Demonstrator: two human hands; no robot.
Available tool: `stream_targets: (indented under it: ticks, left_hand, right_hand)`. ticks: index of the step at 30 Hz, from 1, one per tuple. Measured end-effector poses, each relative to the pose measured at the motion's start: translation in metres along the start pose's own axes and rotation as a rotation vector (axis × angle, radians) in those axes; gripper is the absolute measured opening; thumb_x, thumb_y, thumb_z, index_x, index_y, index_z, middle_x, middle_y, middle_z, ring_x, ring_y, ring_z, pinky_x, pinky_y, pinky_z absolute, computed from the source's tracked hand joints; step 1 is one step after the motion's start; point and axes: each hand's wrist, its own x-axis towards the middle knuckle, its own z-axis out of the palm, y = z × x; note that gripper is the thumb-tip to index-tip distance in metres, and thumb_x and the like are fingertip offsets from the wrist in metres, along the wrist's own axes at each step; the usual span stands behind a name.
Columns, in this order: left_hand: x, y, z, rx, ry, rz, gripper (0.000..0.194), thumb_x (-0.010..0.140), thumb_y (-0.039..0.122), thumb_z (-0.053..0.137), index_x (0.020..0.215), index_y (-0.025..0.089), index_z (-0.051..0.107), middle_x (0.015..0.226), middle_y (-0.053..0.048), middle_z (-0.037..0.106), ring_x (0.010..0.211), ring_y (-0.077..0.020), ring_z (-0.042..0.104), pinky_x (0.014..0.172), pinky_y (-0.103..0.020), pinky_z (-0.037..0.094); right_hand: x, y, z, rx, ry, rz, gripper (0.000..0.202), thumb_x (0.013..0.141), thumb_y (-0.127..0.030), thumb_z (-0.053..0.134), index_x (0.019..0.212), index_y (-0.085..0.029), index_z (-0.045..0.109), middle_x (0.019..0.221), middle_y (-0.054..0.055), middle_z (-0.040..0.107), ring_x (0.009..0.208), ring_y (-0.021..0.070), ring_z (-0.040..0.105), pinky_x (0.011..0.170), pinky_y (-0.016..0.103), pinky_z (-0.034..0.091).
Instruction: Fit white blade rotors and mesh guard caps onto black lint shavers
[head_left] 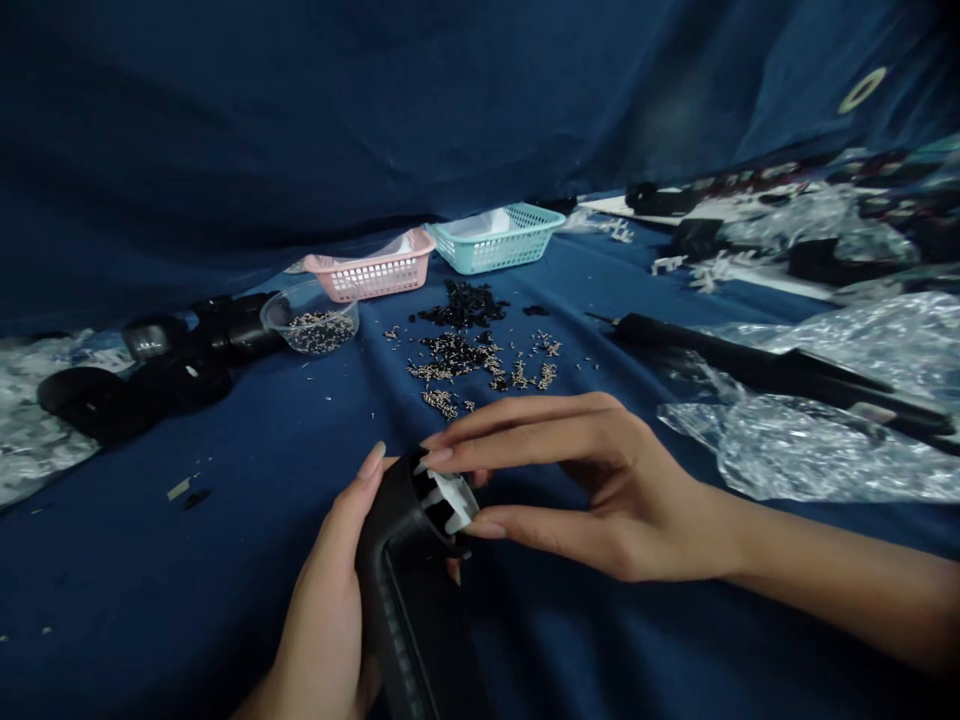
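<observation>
My left hand [334, 590] is wrapped round a black plastic housing [397, 560], a bent, handle-like piece with a round open end. That open end faces up and to the right. Between the thumb and fingers of my right hand [592, 480] is a small white plastic part [456, 500], partly inside the opening. Whether it is seated there I cannot tell. Behind my hands lie loose small screws [450, 355] and a heap of small black pieces [466, 303] on the blue cloth.
A clear bowl [315, 318] of screws stands by a pink basket [375, 275] and a turquoise basket [502, 245]. Black housings [172, 375] lie at left. On the right are a black electric screwdriver [735, 360], bubble wrap [840, 440] and white parts [712, 270].
</observation>
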Motion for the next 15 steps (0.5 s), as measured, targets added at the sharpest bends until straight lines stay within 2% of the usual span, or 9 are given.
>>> stream_targets:
  ticks: [4, 6, 11, 15]
  left_hand:
    - [0.0012, -0.0006, -0.0008, -0.015, -0.083, 0.003, 0.031, 0.091, 0.042, 0.062, 0.088, 0.018, 0.081, 0.087, -0.009, 0.081, 0.075, -0.0202, 0.075, 0.061, -0.024, 0.058]
    - [0.0017, -0.0002, -0.0011, -0.023, -0.087, -0.005, 0.032, 0.090, 0.044, 0.063, 0.085, 0.018, 0.081, 0.084, -0.008, 0.080, 0.072, -0.0187, 0.073, 0.060, -0.023, 0.058]
    - [-0.0009, 0.0000, -0.0050, 0.055, -0.054, -0.014, 0.032, 0.086, 0.047, 0.067, 0.089, 0.018, 0.079, 0.070, -0.005, 0.075, 0.060, -0.0175, 0.068, 0.056, -0.025, 0.056]
    - [0.0024, 0.0013, -0.0051, 0.061, -0.049, 0.021, 0.035, 0.084, 0.046, 0.069, 0.103, 0.017, 0.076, 0.076, -0.006, 0.077, 0.077, -0.0262, 0.075, 0.069, -0.032, 0.059]
  right_hand:
    - [0.0022, -0.0002, -0.0008, 0.010, -0.016, -0.029, 0.044, 0.086, -0.010, 0.075, 0.128, -0.018, 0.069, 0.114, 0.008, 0.076, 0.098, 0.0169, 0.073, 0.090, 0.028, 0.060]
    - [0.0030, 0.0001, -0.0014, 0.017, -0.025, -0.041, 0.047, 0.086, -0.010, 0.075, 0.131, -0.018, 0.067, 0.115, 0.008, 0.075, 0.099, 0.0169, 0.072, 0.090, 0.028, 0.060]
    - [0.0032, 0.0022, -0.0034, -0.002, -0.058, -0.054, 0.035, 0.087, -0.010, 0.074, 0.121, -0.019, 0.074, 0.119, 0.009, 0.075, 0.106, 0.0195, 0.073, 0.090, 0.029, 0.061]
    - [0.0036, 0.0030, -0.0063, -0.017, -0.079, -0.056, 0.034, 0.085, -0.011, 0.077, 0.118, -0.016, 0.074, 0.119, 0.010, 0.074, 0.103, 0.0178, 0.074, 0.087, 0.025, 0.062]
